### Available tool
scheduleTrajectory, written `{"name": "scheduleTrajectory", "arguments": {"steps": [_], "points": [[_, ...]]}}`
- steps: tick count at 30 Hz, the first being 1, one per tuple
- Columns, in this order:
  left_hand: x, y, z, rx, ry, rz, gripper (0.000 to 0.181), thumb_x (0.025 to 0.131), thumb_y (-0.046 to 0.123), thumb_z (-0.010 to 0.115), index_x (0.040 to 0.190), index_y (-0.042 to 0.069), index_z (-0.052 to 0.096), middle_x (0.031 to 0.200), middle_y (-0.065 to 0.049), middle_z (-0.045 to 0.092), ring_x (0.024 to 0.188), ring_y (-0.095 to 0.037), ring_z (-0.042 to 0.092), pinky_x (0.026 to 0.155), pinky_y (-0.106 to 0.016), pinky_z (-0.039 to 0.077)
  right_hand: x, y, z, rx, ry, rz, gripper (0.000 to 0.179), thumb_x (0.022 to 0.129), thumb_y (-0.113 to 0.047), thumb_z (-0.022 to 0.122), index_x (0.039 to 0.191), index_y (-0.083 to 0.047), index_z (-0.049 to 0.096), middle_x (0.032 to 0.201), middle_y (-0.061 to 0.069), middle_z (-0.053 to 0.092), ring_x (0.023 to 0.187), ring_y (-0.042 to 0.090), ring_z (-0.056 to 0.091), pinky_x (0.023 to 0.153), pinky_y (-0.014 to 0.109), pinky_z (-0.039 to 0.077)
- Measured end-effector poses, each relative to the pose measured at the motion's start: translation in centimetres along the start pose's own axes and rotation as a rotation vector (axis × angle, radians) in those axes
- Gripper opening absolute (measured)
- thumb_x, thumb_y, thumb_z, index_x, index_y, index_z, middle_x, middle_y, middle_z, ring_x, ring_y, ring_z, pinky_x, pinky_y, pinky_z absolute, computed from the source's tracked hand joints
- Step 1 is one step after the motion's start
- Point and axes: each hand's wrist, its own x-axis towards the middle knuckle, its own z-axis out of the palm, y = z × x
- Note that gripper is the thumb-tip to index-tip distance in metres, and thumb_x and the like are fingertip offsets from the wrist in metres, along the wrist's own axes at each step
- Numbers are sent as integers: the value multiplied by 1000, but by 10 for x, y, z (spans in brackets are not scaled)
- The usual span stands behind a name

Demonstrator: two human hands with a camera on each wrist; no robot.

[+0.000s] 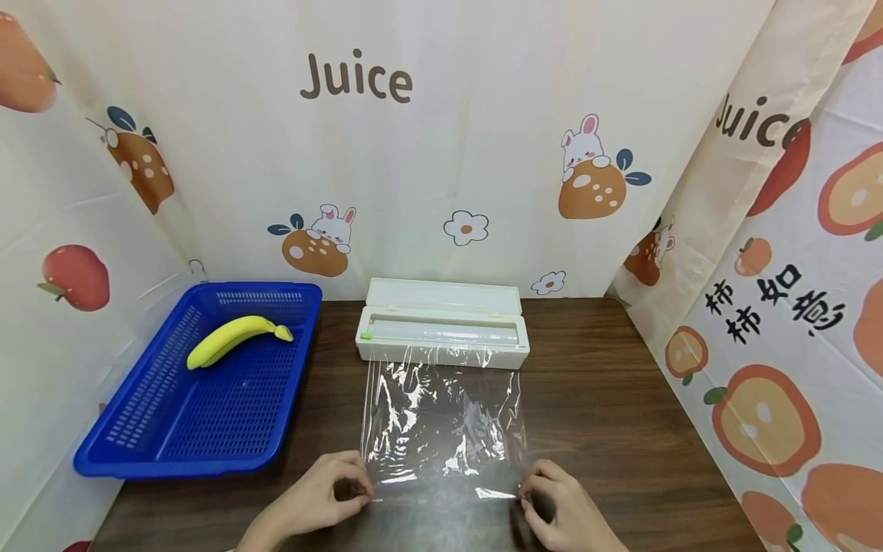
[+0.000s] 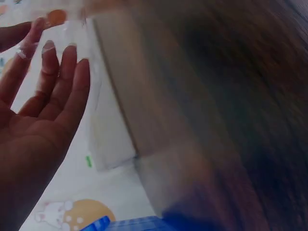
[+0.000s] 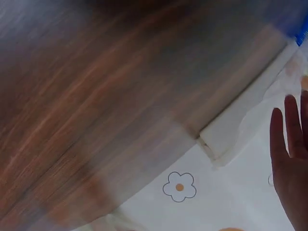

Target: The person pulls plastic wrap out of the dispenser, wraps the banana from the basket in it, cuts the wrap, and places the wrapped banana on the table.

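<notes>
A clear sheet of cling film (image 1: 441, 429) stretches toward me from a white dispenser box (image 1: 441, 356) at the back of the table. Its lid stands raised, showing the film roll (image 1: 444, 332) and a small green piece (image 1: 366, 335) at the left. My left hand (image 1: 320, 491) pinches the sheet's near left corner between thumb and index finger. At the near right corner my right hand (image 1: 569, 510) pinches the film too. The left wrist view shows the left hand's (image 2: 45, 106) other fingers extended. In the right wrist view, the right hand (image 3: 294, 149) is cut off by the frame edge.
A blue plastic basket (image 1: 276, 452) with a yellow banana (image 1: 237, 339) in it stands left of the film. Everything rests on a dark wooden table (image 1: 621, 429). Printed cloth (image 1: 441, 138) hangs behind and on both sides.
</notes>
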Motion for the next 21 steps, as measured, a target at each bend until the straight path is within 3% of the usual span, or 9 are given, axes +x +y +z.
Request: {"name": "scheduleTrajectory", "arguments": {"steps": [6, 10, 13, 16, 18, 21], "points": [[-3, -14, 3, -48, -119, -27, 19, 80, -2, 81, 91, 13, 79, 87, 7, 72, 82, 1, 65, 69, -21, 57, -3, 7, 6, -158, -90, -9, 27, 70, -7, 82, 86, -24, 70, 89, -16, 58, 78, -2, 53, 69, 16, 46], [-2, -16, 3, -12, -161, -33, 17, 80, 0, 82, 91, 13, 79, 87, 7, 73, 82, 2, 64, 70, -20, 56, -6, 8, 6, -251, -186, 16, 27, 71, -21, 88, 92, -25, 73, 92, -18, 60, 80, -1, 56, 69, 26, 51], [2, -13, 0, 18, -223, -69, 16, 79, 3, 81, 92, 12, 79, 86, 7, 74, 82, 3, 62, 69, -19, 55, -6, 6, 6, -268, -243, 26, 28, 77, -33, 88, 100, -23, 74, 95, -16, 66, 83, 2, 60, 72, 31, 54], [10, -9, -5, 10, -273, -112, 11, 84, 4, 80, 94, 8, 80, 86, 6, 75, 80, 5, 62, 68, -20, 55, -2, 5, 4, -245, -219, 25, 28, 82, -35, 88, 103, -22, 75, 94, -15, 70, 84, 3, 64, 72, 33, 56], [17, -7, -8, 5, -249, -141, 8, 89, 5, 78, 97, 4, 79, 87, 2, 77, 79, 4, 63, 67, -21, 57, 5, 6, 2, -230, -159, 21, 26, 82, -31, 89, 102, -20, 76, 93, -14, 73, 84, 4, 67, 72, 34, 58], [31, -5, -13, 70, -118, -200, 9, 94, 5, 76, 101, -1, 78, 91, -3, 78, 79, -3, 67, 69, -25, 60, 21, 10, -3, -198, -59, 45, 25, 81, -19, 90, 102, -15, 77, 95, -10, 76, 85, 7, 70, 75, 36, 61]]}}
